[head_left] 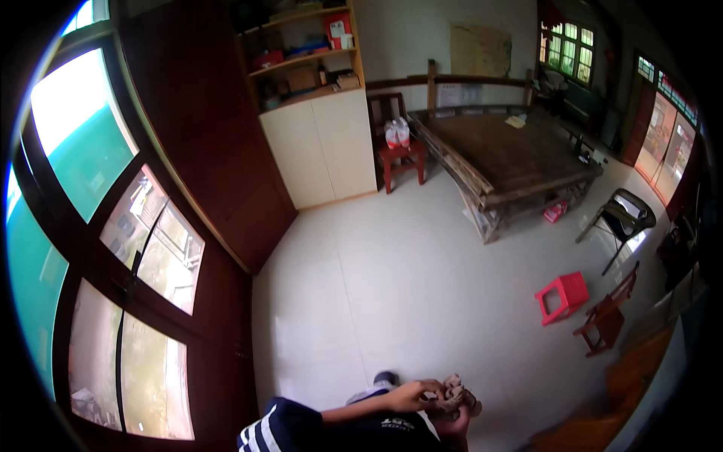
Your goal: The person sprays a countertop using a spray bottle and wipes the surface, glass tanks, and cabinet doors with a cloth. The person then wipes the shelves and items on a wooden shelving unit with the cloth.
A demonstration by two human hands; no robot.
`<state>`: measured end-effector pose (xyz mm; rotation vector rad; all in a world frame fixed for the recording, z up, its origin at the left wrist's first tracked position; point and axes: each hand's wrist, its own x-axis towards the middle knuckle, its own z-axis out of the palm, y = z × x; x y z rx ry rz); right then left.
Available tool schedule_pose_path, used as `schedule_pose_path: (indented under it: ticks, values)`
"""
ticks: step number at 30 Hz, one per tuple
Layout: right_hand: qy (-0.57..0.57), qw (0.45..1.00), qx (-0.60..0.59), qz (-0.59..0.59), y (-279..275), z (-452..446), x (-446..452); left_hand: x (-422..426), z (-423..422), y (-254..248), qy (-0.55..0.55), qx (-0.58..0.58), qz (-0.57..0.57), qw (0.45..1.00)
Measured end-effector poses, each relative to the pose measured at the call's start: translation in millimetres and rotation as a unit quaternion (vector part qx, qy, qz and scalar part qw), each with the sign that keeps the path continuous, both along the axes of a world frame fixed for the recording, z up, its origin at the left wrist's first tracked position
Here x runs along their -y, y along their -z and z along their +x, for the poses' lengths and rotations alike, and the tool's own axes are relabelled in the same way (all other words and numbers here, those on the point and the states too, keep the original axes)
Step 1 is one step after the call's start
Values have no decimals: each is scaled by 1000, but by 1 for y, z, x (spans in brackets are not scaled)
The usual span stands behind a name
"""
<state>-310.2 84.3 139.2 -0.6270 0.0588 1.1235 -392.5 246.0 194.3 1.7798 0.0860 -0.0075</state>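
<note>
At the bottom of the view, a crumpled greyish-brown cloth (455, 392) is bunched up in front of my body. My left hand (416, 394) reaches across from the left, its fingers closed on the near side of the cloth. Beneath and to the right, my right hand (455, 425) grips the same cloth from below, its fingers partly hidden by the folds. A dark sleeve with white stripes (260, 437) covers my left upper arm. One dark shoe (386, 379) shows just beyond the left forearm.
A glazed door (162, 233) stands at the left, beside a shelf cabinet (324, 151). A large wooden bed frame (520, 154) fills the back. At the right are a red plastic stool (562, 298), a small wooden chair (605, 320) and a black folding chair (626, 215). Pale tiles (399, 286) cover the floor.
</note>
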Motion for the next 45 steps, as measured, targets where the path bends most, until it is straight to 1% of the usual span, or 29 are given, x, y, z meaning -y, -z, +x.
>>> schedule_pose_path:
  ticks: [2,3,4,5,8,9,11,13,14,15,17,19,20,21,22,25,28,29,31,32,33,35,36,37,39,40,41,43,45]
  values:
    - [-32,996,62,57,-3,11,-51,-44,-10,7,-69,56,61,994]
    - [-29,989,138,37,-19,15,-80,-66,-13,10,-112,90,94,985]
    - [-15,981,192,0,-42,17,-108,-87,-18,4,-148,19,51,988]
    - [-8,975,224,-16,-17,25,-129,-109,-21,4,-176,65,81,979]
    - [-26,953,300,-40,-12,50,-182,-163,-23,-9,-275,67,5,959]
    - [-56,947,315,4,11,67,-199,-179,-23,-15,-312,75,-1,947]
    - [-108,933,329,97,50,83,-230,-200,-21,-20,-372,103,-137,912]
    - [-238,894,377,-35,-6,80,-257,-222,-16,-20,-395,107,-192,892]
    - [-247,879,407,-20,-35,75,-274,-230,-11,-15,-418,86,-157,891]
    - [-274,879,390,-7,-39,75,-293,-240,-8,-8,-441,66,-122,887]
    - [-298,862,408,-29,-38,78,-331,-266,-3,4,-464,52,-90,880]
    - [-378,833,399,-66,-21,89,-375,-303,4,16,-494,-2,-26,869]
    - [-367,856,356,-81,-17,90,-397,-323,8,16,-493,-29,-19,869]
    - [-378,852,360,-49,-5,97,-427,-346,12,28,-482,-38,-11,875]
    - [-337,850,406,16,0,101,-460,-373,17,40,-480,-32,-26,876]
    - [-256,836,485,20,-13,121,-547,-467,39,35,-482,-56,-38,873]
    - [-282,793,534,85,-41,150,-634,-543,58,16,-499,8,-105,860]
    - [-208,784,585,0,-54,153,-651,-562,62,8,-503,67,-145,849]
    - [-100,616,781,24,-65,170,-705,-598,68,1,-503,71,-156,847]
    - [-80,626,773,71,-73,174,-731,-613,71,-2,-520,58,-146,840]
    - [-105,660,738,90,-74,174,-755,-626,74,0,-536,46,-133,832]
    - [-229,777,584,57,-87,165,-790,-651,75,2,-559,67,-153,812]
    - [-248,737,624,69,-77,163,-813,-671,73,8,-576,68,-153,800]
    - [-260,530,801,103,-67,166,-839,-690,71,15,-592,70,-153,788]
    - [-343,643,683,46,-84,160,-880,-738,71,16,-596,92,-173,779]
    - [-342,676,650,66,-69,156,-901,-762,67,17,-599,105,-193,770]
    - [-341,673,653,65,-64,152,-928,-789,63,18,-597,109,-195,770]
    - [-376,715,586,66,-62,144,-976,-845,58,20,-581,104,-224,775]
    - [-346,697,624,71,-74,139,-1032,-910,56,-1,-570,94,-142,804]
